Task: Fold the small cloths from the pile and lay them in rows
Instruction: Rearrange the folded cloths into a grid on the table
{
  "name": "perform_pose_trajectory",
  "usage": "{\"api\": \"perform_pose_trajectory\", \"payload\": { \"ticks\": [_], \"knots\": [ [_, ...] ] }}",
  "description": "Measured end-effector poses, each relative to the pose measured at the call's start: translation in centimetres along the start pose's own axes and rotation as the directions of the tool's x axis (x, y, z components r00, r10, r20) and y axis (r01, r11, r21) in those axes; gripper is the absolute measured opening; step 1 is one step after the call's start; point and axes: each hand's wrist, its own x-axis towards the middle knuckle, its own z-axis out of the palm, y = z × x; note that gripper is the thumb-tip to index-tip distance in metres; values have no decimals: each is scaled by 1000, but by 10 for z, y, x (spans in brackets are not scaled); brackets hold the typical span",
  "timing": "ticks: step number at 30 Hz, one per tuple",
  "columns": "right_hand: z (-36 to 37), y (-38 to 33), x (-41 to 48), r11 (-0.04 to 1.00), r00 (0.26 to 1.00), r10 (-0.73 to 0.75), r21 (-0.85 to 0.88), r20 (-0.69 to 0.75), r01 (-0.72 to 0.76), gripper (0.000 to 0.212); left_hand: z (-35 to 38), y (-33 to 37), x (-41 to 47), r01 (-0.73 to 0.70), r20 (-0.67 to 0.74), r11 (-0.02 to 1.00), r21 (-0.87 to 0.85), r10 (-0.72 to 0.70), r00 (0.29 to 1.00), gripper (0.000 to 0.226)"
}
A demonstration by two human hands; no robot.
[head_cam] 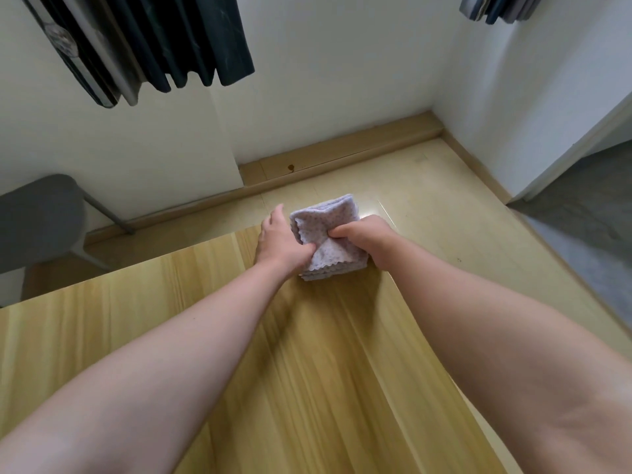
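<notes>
A pile of small lilac cloths (325,227) with scalloped edges sits at the far right corner of the wooden table (239,336). My left hand (280,239) grips the pile's left side, thumb pressed on the top cloth. My right hand (367,236) pinches the middle of the top cloth, which puckers into creases around my fingers. The lower layers show at the near edge of the pile. My hands hide the pile's sides.
A grey chair (37,220) stands beyond the table's left far edge. Dark curtains (154,42) hang on the white wall. Pale floor (444,206) lies past the table's right edge, with a grey doorway floor (588,217) at the right.
</notes>
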Motion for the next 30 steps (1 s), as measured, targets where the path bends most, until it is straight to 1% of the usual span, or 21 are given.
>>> {"api": "perform_pose_trajectory", "payload": {
  "ticks": [1, 3, 6, 8, 10, 12, 14, 15, 17, 21, 22, 26, 28, 30],
  "knots": [
    [0, 0, -6, 1000, 999, -21, 19, 29, 20, 46, -8, 0, -5, -19, -5, 1000, 8, 19, 1000, 103],
    [-1, -1, -25, 993, 988, -108, 52, 112, 103, 41, -26, 2, -17, -102, -8, 995, -16, 102, 995, 103],
    [4, -5, -63, 969, 941, -248, 58, 232, 241, 41, -62, 6, -45, -248, 67, 963, -103, 256, 964, 106],
    [13, -10, -91, 956, 907, -287, 26, 308, 294, 50, -86, 7, -69, -296, 144, 949, -108, 310, 940, 114],
    [26, -15, -116, 939, 866, -308, -20, 394, 344, 60, -105, 4, -93, -312, 200, 948, -68, 319, 926, 119],
    [44, -19, -143, 921, 818, -321, -43, 477, 386, 62, -124, -4, -118, -303, 221, 953, -28, 302, 927, 116],
    [60, -21, -171, 907, 773, -320, -60, 548, 418, 54, -140, -18, -147, -258, 211, 966, -11, 254, 944, 107],
    [71, -23, -189, 898, 751, -325, -61, 575, 436, 49, -152, -29, -165, -228, 185, 974, 2, 223, 957, 98],
    [87, -22, -211, 895, 731, -314, -69, 605, 441, 44, -166, -47, -191, -176, 149, 984, 9, 173, 974, 77],
    [139, -26, -277, 886, 669, -248, -114, 700, 448, 56, -209, -95, -265, -45, 35, 998, 33, 44, 998, 57],
    [159, -32, -301, 874, 645, -231, -136, 728, 467, 57, -228, -111, -289, -21, -8, 999, 42, 22, 1000, 57],
    [214, -41, -369, 846, 620, -158, -219, 768, 487, 51, -280, -161, -354, 42, -113, 999, 27, -38, 993, 63],
    [246, -41, -406, 862, 606, -126, -216, 786, 459, 49, -312, -192, -389, 64, -161, 998, -16, -66, 985, 64],
    [272, -38, -430, 898, 602, -87, -199, 794, 393, 51, -336, -217, -414, 70, -194, 995, -77, -84, 977, 65]
  ]
}}
